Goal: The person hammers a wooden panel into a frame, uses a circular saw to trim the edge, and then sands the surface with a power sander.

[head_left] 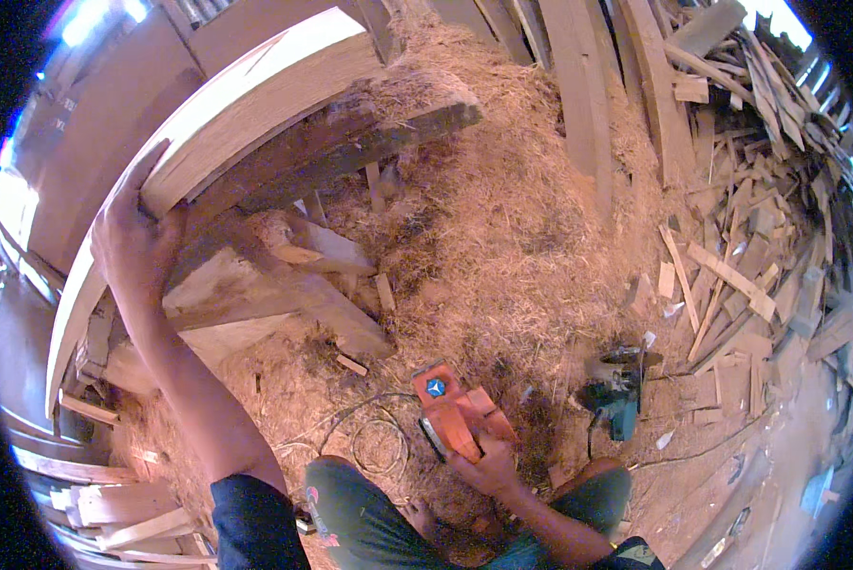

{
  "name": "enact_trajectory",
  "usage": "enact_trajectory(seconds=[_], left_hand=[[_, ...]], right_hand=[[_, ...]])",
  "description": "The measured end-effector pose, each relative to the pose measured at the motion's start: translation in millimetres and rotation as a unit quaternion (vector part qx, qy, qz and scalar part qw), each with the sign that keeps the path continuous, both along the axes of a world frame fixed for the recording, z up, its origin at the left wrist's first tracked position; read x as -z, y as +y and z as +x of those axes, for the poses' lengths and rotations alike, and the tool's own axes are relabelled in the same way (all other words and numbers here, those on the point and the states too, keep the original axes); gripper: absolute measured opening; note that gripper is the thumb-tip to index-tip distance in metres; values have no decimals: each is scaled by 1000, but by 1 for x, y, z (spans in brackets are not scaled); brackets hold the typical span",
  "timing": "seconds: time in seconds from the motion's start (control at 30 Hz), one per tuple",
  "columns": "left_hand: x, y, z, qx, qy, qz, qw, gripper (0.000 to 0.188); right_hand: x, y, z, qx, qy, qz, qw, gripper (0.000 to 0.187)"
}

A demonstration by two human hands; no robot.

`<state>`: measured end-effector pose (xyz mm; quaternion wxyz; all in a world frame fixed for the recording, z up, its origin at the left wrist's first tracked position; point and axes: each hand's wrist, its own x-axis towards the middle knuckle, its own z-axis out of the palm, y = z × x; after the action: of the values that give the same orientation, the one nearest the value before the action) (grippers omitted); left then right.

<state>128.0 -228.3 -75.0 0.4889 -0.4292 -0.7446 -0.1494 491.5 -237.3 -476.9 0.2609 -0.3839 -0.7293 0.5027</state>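
Note:
My left hand [134,223] is wrapped round a long, pale wooden plank [265,81], gripping its edge on the left. The plank runs from the lower left to the top middle and looks curved in this view. Under its far part lies a dark, thick beam [398,133]. Low in the middle, between my knees, my right hand [488,465] is closed on the handle of an orange electric planer [460,408]. The planer is held apart from the plank, with a round blue mark on its side. A cord [374,442] lies in loops beside it.
A teal power saw [621,404] with a round blade rests right of my knee. Sawdust and shavings [531,256] cover the ground. Wood blocks [322,247] lie below the beam. Offcuts [749,275] are heaped at the right, boards [578,104] stand behind, and stacked timber [122,503] lies lower left.

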Motion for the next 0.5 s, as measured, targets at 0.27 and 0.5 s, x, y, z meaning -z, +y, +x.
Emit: enact_trajectory(seconds=[0.27,0.5], left_hand=[[1,2,7,10,-52,-1,999,62],[-1,3,15,-1,-29,1,1000,56]], right_hand=[[-7,-2,-11,-14,47,40,998,33],[-2,-7,-16,9,33,53,998,31]])
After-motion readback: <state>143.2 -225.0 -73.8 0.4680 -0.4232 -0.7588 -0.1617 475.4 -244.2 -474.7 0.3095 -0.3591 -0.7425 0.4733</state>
